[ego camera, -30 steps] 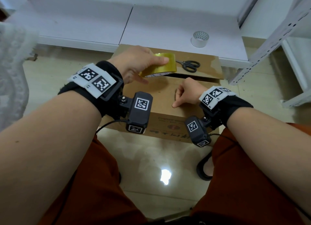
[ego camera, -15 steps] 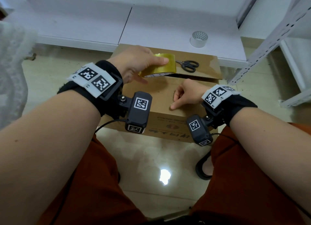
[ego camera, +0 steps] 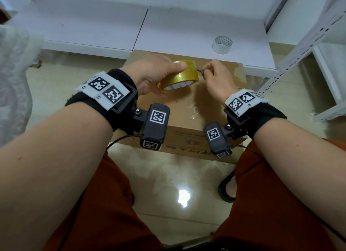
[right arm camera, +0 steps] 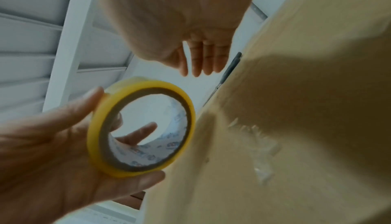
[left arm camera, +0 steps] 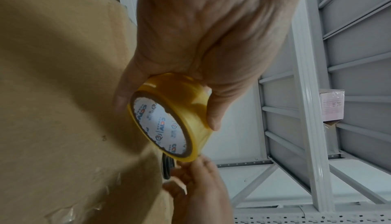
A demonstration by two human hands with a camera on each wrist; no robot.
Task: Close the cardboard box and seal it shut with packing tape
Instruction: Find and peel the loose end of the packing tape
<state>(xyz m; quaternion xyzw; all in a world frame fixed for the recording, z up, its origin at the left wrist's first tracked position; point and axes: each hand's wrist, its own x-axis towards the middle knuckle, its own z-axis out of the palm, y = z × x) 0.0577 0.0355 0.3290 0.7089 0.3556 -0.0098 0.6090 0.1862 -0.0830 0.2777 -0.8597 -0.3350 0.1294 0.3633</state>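
Above the closed box [ego camera: 187, 108], left hand [ego camera: 149, 72] grips the tape roll [ego camera: 178, 75]; right hand [ego camera: 217, 78], fingers loosely extended, reaches beside it.

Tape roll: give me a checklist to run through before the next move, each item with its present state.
1. Tape roll held firmly: ok, the left hand grips it with the thumb on the outer band.
2. Box flaps down: ok, the top lies flat.
3. Right hand free for the tape end: cannot tell; its fingers are beside the roll, over the scissors.
4. Loose tape end found: cannot tell.
5. Top seam taped: not ok, only old tape scraps show.
6. Scissors within reach: ok, on the box by the right hand.
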